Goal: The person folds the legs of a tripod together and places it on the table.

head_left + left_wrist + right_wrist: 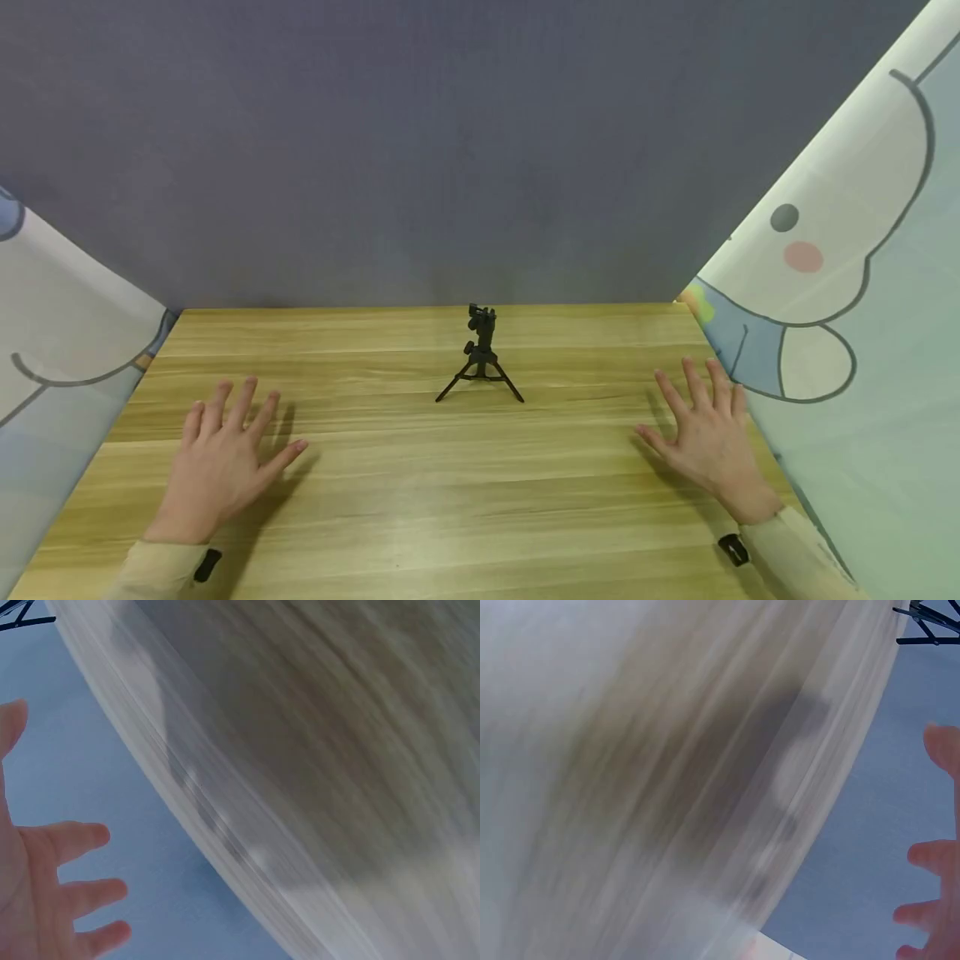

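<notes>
A small black tripod [482, 354] stands upright on the wooden table, centred toward the back, its legs spread. My left hand [217, 467] hovers palm down over the table's left side, fingers spread and nothing held. Over the right side is my right hand [708, 442], also palm down with spread fingers and holding nothing. Both hands are well apart from the tripod. In the left wrist view the tripod's legs [28, 622] show at the top left corner; the right wrist view has its legs [934, 634] at the top right.
The wood-grain table [420, 500] ends at a dark grey wall panel [450, 150]. Cartoon-printed sheets border it, one sheet [67, 317] on the left and another sheet [825, 275] on the right. Each sleeve has a small black strap piece near the wrist.
</notes>
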Demonstrator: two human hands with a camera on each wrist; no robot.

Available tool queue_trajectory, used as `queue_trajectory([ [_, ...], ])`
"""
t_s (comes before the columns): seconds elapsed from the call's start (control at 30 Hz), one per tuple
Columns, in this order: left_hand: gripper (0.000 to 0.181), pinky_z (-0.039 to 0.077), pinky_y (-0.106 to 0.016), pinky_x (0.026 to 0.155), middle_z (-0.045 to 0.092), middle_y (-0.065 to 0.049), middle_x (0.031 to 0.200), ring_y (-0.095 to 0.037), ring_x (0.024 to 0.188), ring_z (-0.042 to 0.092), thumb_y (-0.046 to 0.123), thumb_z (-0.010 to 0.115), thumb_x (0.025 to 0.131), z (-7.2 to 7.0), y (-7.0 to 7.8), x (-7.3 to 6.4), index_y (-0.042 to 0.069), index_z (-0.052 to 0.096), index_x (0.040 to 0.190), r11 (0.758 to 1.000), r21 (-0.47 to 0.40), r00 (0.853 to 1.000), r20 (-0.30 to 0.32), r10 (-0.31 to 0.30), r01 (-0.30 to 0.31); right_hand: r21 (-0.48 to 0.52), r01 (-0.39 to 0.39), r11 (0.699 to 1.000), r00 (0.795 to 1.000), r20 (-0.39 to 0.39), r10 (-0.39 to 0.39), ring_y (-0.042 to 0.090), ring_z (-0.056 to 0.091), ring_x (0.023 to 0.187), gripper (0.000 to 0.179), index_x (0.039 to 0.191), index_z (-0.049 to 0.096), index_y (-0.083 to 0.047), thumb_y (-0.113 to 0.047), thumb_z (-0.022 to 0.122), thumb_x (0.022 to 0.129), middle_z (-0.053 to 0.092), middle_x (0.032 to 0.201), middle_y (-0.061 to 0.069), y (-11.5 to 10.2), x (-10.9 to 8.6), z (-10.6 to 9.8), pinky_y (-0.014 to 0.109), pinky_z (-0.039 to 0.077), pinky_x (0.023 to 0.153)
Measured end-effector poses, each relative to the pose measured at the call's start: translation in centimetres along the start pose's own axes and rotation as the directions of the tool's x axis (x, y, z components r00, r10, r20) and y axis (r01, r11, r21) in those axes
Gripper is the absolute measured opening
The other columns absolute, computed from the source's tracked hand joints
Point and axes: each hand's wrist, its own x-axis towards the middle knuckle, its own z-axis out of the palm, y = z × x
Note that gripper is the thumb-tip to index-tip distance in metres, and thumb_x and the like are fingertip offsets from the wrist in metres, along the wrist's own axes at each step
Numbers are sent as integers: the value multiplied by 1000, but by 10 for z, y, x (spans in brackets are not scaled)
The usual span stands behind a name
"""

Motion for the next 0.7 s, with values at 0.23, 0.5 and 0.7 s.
queue_trajectory([
  [0.23, 77, 30, -68, 103, 50, -27, 139, -51, 128, 40, 61, 68, 83, -2, 6, 5, 3, 60, 134, 999, -23, 996, -86, 38, -40, 38, 58, 998, 995, -86, -55, 49, 41, 130, 77, 136, 58, -1, -61, 61, 88, 51, 137, 31, -4, -3, 5, 63, 39, 100],
  [0.5, 61, 51, -62, 81, 61, -22, 127, -49, 109, 58, 46, 73, 87, -2, 25, 20, 6, 62, 131, 979, -202, 993, -120, 8, -32, 202, -15, 979, 995, -92, 34, 48, 54, 116, 63, 134, 59, 1, -40, 73, 88, 59, 129, 26, -19, 2, 7, 62, 48, 88],
  [0.7, 52, 55, -50, 65, 65, -18, 124, -36, 97, 67, 41, 66, 95, -4, 43, 34, 8, 61, 135, 915, -403, 999, -29, -36, 22, 350, -22, 937, 994, -97, 60, 47, 59, 111, 53, 133, 60, -1, -27, 74, 90, 62, 127, 25, -34, 14, 9, 61, 47, 91],
])
